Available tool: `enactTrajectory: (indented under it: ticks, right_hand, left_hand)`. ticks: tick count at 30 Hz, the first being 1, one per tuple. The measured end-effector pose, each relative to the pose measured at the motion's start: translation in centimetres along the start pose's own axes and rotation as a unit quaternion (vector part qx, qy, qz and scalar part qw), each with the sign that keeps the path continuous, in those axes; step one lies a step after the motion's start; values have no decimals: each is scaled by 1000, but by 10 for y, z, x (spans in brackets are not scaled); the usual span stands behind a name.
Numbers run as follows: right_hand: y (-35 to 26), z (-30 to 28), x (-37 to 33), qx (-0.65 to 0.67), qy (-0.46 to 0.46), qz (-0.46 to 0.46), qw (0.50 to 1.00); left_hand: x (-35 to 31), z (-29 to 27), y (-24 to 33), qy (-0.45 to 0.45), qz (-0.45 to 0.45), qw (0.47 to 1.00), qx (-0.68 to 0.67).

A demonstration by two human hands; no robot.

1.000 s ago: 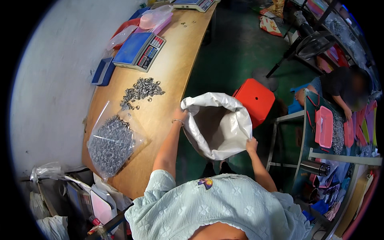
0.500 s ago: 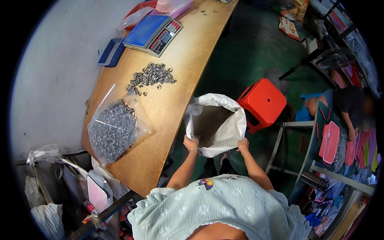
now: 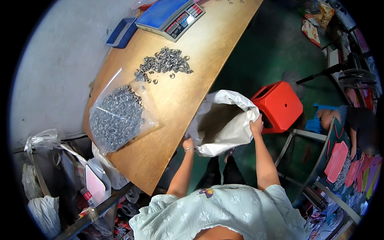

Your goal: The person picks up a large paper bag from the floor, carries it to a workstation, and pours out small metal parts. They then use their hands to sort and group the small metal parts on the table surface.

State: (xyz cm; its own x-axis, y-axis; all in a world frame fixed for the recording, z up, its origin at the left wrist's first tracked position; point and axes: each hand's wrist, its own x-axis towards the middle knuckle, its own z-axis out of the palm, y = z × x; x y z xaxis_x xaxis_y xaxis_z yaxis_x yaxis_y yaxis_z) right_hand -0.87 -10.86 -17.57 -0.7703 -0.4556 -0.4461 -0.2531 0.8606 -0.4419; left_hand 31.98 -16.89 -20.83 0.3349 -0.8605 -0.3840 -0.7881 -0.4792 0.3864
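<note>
Holding white sack (image 3: pixel 224 124) mouth rim: left hand (image 3: pixel 188 143), right hand (image 3: pixel 256 125) grips closed; table edge (image 3: pixel 188 132) touching

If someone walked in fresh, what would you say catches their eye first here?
Probably the big white woven sack, held open by the left hand and right hand just off the wooden table's edge. Next, the clear plastic bag of small metal rings lying on the table, and the bright red plastic stool on the green floor.
</note>
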Motion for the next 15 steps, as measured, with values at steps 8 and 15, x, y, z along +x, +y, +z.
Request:
enactTrajectory:
  ticks: [8,15]
  right_hand:
    - [-14,42,0,-103,6,-64,993]
    - [-74,57,-2,-85,4,-150,985]
  left_hand:
    - [40,23,-41,30,-188,898,-396]
    - [1,10,-12,37,-268,815,-512]
